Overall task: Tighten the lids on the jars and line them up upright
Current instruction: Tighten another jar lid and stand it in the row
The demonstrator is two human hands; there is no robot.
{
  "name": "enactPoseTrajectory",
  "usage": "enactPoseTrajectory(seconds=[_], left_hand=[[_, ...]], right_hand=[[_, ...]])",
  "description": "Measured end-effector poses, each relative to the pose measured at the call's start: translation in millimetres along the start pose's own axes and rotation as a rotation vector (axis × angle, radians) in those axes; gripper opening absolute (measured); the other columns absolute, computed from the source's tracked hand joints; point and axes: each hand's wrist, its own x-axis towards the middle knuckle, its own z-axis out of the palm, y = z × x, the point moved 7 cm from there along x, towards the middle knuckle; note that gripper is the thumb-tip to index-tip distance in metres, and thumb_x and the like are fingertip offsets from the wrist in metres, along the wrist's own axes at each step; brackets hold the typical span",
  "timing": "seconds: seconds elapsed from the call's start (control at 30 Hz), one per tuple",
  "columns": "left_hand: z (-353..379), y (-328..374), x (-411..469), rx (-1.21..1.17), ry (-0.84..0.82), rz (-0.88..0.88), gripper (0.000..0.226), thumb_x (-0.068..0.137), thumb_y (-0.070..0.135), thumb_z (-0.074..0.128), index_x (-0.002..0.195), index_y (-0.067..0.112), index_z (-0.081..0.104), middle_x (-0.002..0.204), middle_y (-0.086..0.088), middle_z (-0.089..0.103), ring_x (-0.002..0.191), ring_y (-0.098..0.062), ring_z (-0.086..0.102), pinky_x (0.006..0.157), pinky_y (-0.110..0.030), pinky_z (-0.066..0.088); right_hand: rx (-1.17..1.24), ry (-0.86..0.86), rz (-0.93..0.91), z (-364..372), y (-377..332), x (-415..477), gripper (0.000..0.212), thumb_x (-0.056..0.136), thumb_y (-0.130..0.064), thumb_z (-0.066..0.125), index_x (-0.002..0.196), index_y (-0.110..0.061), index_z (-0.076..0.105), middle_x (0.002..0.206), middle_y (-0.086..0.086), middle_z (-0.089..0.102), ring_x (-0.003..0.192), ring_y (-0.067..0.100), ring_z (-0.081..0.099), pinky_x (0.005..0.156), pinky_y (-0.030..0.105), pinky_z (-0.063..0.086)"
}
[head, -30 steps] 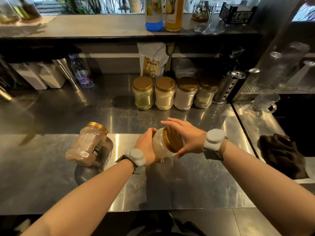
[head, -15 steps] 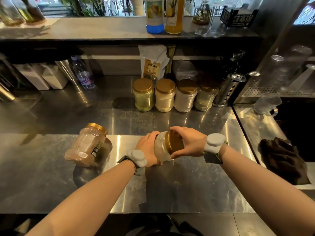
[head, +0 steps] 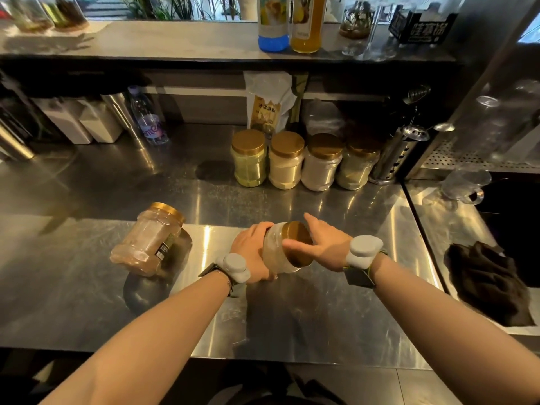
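Left hand (head: 251, 252) clamped round tilted jar (head: 274, 252), right hand (head: 324, 248) closed on its lid (head: 298, 244), above desk (head: 321, 317); second jar (head: 149, 244) toppled left of it.

Four jars (head: 304, 160) upright in row; two jars (head: 149, 241) tilted.

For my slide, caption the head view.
Left hand steadies a tilted jar while right hand works its gold lid.

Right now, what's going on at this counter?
A person holds a tilted jar in the left hand, with the right hand on its gold lid. Four jars stand upright in a row at the back. One more jar lies on its side to the left.
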Motion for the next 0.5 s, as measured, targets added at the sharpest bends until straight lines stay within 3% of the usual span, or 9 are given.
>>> enactPoseTrajectory(seconds=[0.03, 0.1, 0.23, 0.33, 0.5], left_hand=[[-0.6, 0.5, 0.2, 0.004, 0.005, 0.003, 0.096, 0.041, 0.045, 0.086, 0.121, 0.041, 0.034, 0.111, 0.012, 0.051, 0.098, -0.013, 0.056, 0.078, -0.032, 0.056], [-2.5, 1.9, 0.1, 0.032, 0.017, -0.003, 0.099, 0.038, 0.047, 0.087, 0.122, 0.039, 0.033, 0.114, 0.009, 0.052, 0.097, -0.013, 0.055, 0.078, -0.032, 0.055], [-0.6, 2.6, -0.7, 0.048, 0.013, -0.022, 0.096, 0.041, 0.044, 0.088, 0.120, 0.039, 0.034, 0.110, 0.009, 0.053, 0.095, -0.014, 0.056, 0.079, -0.032, 0.056], [0.0, 5.9, -1.0, 0.069, 0.013, -0.021, 0.090, 0.043, 0.043, 0.087, 0.118, 0.040, 0.036, 0.106, 0.011, 0.053, 0.092, -0.014, 0.057, 0.077, -0.031, 0.057], [-0.8, 10.5, -2.0, 0.071, 0.021, -0.002, 0.092, 0.041, 0.042, 0.087, 0.118, 0.042, 0.035, 0.108, 0.012, 0.053, 0.093, -0.012, 0.055, 0.078, -0.032, 0.055]], right_hand=[[-0.014, -0.029, -0.082, -0.4, -5.2, -1.4, 0.116, 0.059, -0.091, 0.052, 0.151, -0.036, 0.007, 0.155, 0.000, 0.027, 0.135, 0.025, 0.040, 0.105, 0.041, 0.043], [-0.105, -0.065, -0.250, -2.5, -15.8, -6.7, 0.125, 0.057, -0.069, 0.077, 0.148, -0.045, -0.005, 0.160, -0.007, 0.006, 0.145, 0.026, 0.021, 0.113, 0.046, 0.034], [-0.184, -0.014, -0.380, -6.6, -19.2, -9.5, 0.115, 0.061, -0.036, 0.088, 0.144, -0.045, 0.009, 0.155, -0.009, 0.014, 0.141, 0.024, 0.027, 0.109, 0.045, 0.041], [-0.176, 0.005, -0.392, -9.3, -16.6, -6.7, 0.096, 0.068, -0.040, 0.083, 0.140, -0.040, 0.019, 0.145, -0.007, 0.032, 0.131, 0.019, 0.039, 0.101, 0.037, 0.047], [-0.203, 0.001, -0.305, -10.5, -6.5, -3.7, 0.092, 0.067, -0.063, 0.074, 0.137, -0.039, 0.020, 0.136, -0.003, 0.045, 0.119, 0.020, 0.050, 0.088, 0.030, 0.051]])
